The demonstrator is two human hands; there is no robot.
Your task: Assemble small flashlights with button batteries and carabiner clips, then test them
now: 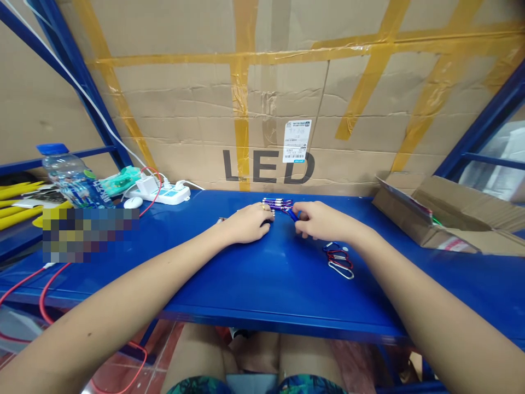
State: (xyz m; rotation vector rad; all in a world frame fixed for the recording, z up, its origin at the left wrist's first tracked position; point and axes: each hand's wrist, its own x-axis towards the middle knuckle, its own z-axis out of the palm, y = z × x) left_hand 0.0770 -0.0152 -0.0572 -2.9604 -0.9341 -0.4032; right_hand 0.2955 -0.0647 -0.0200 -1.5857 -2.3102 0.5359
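Both my arms reach forward over a blue metal shelf top (254, 284). My left hand (248, 221) lies knuckles up with fingers curled, its fingertips against a small row of blue pen-like tubes (276, 203). My right hand (322, 220) pinches one blue tube (292, 213) at the near end of that row. A bunch of carabiner clips (339, 261), red, blue and silver, lies on the shelf just beside my right wrist.
A taped cardboard sheet marked LED (268, 167) stands behind the shelf. An open cardboard box (443, 216) sits at the right. At the left are a water bottle (71, 178), a white power strip (162, 192) with red cables, and yellow sticks (16, 200).
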